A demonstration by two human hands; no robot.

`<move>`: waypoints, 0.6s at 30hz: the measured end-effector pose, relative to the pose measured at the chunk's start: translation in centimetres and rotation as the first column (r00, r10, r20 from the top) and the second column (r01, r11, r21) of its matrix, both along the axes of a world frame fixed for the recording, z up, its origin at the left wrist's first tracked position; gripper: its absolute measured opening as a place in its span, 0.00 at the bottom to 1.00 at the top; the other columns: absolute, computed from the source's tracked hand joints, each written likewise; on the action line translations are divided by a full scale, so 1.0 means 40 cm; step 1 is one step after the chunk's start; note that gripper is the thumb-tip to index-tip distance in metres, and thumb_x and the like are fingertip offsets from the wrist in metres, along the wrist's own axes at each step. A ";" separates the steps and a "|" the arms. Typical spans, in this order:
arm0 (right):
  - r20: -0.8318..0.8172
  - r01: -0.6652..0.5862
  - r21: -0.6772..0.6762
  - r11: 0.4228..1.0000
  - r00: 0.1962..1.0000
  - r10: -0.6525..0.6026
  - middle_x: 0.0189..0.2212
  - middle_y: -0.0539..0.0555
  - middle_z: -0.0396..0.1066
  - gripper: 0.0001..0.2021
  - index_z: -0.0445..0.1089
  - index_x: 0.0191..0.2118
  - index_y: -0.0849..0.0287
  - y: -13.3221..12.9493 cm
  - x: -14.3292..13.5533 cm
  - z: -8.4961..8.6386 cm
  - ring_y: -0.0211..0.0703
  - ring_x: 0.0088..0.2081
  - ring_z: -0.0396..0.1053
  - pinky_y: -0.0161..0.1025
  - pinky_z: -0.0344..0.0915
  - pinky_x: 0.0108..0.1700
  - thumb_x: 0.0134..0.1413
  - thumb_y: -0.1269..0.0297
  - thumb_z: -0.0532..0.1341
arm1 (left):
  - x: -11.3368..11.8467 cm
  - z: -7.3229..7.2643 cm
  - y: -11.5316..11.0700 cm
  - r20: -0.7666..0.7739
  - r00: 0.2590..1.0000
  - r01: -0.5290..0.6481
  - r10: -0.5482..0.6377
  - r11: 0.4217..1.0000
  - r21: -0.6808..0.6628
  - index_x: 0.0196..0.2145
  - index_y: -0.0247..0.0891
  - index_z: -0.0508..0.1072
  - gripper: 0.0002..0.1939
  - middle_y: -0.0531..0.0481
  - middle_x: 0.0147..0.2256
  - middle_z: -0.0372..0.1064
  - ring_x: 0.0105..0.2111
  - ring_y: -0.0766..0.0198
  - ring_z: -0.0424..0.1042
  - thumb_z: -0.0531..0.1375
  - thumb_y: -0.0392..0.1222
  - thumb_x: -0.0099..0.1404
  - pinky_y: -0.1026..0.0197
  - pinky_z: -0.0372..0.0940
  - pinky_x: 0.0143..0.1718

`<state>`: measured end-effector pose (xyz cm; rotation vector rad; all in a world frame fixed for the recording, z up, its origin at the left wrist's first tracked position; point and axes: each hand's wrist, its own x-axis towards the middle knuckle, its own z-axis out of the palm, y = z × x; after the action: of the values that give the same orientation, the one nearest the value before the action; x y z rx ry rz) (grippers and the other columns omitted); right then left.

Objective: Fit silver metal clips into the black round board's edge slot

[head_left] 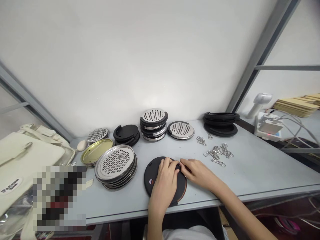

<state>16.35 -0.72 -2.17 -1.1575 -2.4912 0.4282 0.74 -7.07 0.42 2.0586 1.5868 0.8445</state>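
A black round disc (147, 173), with a small logo on its face and a reddish-brown strip along the lower right rim, lies flat at the table's front edge. My left hand (166, 178) rests over its middle, fingers bent and pressing on it. At the disc's upper right edge, my right hand (197, 171) pinches something small beside my left fingertips; a dark, shiny bit shows there, mostly hidden by the fingers. Silver spring clips (220, 151) lie in a loose pile to the right, with a smaller group of clips (201, 140) behind my right hand.
Round metal grater plates (116, 163) are stacked on the left beside gold-coloured lids (97, 151). Along the wall stand black holders (126, 133), a grater stack (153, 125), a single grater (181, 130) and black rings (221, 128). A cream bag (27, 156) sits far left.
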 end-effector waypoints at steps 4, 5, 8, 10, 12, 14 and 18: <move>0.015 0.003 -0.007 1.000 1.000 -0.003 0.19 0.49 0.63 0.12 0.61 0.28 0.58 0.001 0.000 -0.001 0.37 0.22 0.59 0.34 0.49 0.27 0.62 0.67 0.47 | -0.001 -0.004 0.001 0.024 0.999 -0.021 0.021 1.000 0.008 0.48 0.43 0.66 0.14 0.49 0.41 0.61 0.45 0.60 0.61 0.47 0.35 0.69 0.56 0.59 0.48; 0.018 0.001 -0.008 1.000 1.000 -0.001 0.19 0.49 0.63 0.13 0.61 0.28 0.58 0.001 0.000 -0.001 0.37 0.22 0.59 0.34 0.49 0.27 0.63 0.67 0.46 | -0.001 -0.005 0.001 0.027 0.999 -0.022 0.021 1.000 0.009 0.48 0.43 0.66 0.14 0.49 0.41 0.62 0.45 0.60 0.61 0.47 0.35 0.69 0.56 0.59 0.48; 0.027 -0.004 -0.005 1.000 1.000 0.004 0.20 0.49 0.63 0.13 0.61 0.28 0.58 0.002 0.000 0.000 0.38 0.22 0.60 0.34 0.49 0.28 0.63 0.66 0.46 | -0.001 -0.005 0.002 0.028 0.999 -0.018 0.018 1.000 0.008 0.48 0.44 0.66 0.14 0.49 0.42 0.62 0.45 0.60 0.61 0.46 0.36 0.69 0.56 0.59 0.48; 0.032 -0.005 -0.005 1.000 0.999 0.005 0.20 0.49 0.63 0.13 0.61 0.29 0.58 0.002 0.000 0.001 0.38 0.22 0.60 0.34 0.49 0.28 0.63 0.66 0.46 | -0.001 -0.005 0.002 0.026 1.000 -0.016 0.016 1.000 0.005 0.47 0.43 0.66 0.14 0.48 0.42 0.61 0.45 0.60 0.61 0.46 0.35 0.69 0.56 0.59 0.48; 0.031 -0.002 -0.006 1.000 1.000 0.002 0.20 0.49 0.63 0.13 0.61 0.28 0.58 0.002 0.000 0.000 0.38 0.22 0.60 0.34 0.49 0.28 0.63 0.66 0.46 | -0.001 -0.005 0.001 0.026 1.000 -0.017 0.017 1.000 0.003 0.47 0.43 0.66 0.14 0.48 0.42 0.61 0.45 0.60 0.61 0.46 0.35 0.69 0.55 0.59 0.48; 0.027 -0.001 -0.004 1.000 1.000 0.001 0.20 0.49 0.63 0.13 0.61 0.28 0.58 0.002 0.000 0.000 0.37 0.22 0.60 0.34 0.49 0.28 0.63 0.66 0.46 | -0.002 -0.006 0.001 0.024 1.000 -0.016 0.016 1.000 0.002 0.47 0.43 0.66 0.14 0.48 0.42 0.61 0.45 0.60 0.61 0.46 0.35 0.69 0.55 0.59 0.48; 0.029 0.001 0.005 1.000 1.000 -0.001 0.19 0.49 0.63 0.13 0.60 0.28 0.58 0.001 0.000 -0.002 0.38 0.22 0.60 0.34 0.49 0.28 0.63 0.67 0.46 | -0.004 -0.009 0.001 0.023 1.000 -0.013 0.013 1.000 0.005 0.48 0.44 0.65 0.14 0.48 0.42 0.61 0.45 0.60 0.61 0.46 0.36 0.69 0.55 0.59 0.48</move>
<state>16.35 -0.67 -2.26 -1.1709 -2.5154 0.4080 0.58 -7.05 0.07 2.0370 1.5892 0.8748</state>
